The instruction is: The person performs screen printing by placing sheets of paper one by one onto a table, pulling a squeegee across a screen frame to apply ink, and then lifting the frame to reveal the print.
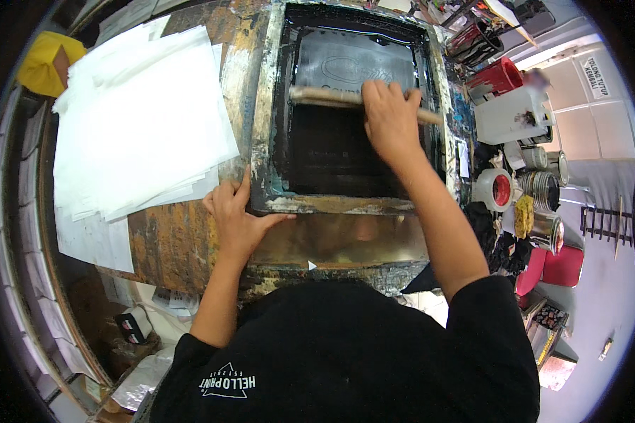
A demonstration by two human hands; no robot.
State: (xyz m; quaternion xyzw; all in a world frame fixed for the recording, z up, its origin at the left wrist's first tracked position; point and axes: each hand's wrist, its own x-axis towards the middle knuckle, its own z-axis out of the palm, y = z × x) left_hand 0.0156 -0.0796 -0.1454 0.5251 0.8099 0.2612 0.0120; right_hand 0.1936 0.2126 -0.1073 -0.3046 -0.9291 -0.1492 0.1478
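A screen-printing frame (259,92) with ink-stained wooden sides lies on the table. Its mesh (324,144) looks wet and black below, greyer above, where an oval design shows faintly. Across the mesh lies a squeegee (324,96) with a wooden handle. My right hand (394,123) is closed over the handle, right of its middle, and hides part of it. My left hand (229,217) rests at the frame's near left corner, its index finger along the left side and its thumb spread along the near edge.
White paper sheets (141,134) lie stacked left of the frame. A shiny board (353,236) shows below its near edge. Along the right stand a red container (501,75), a white jug (511,116), a white tub (496,189), several tins and a yellow sponge (523,216).
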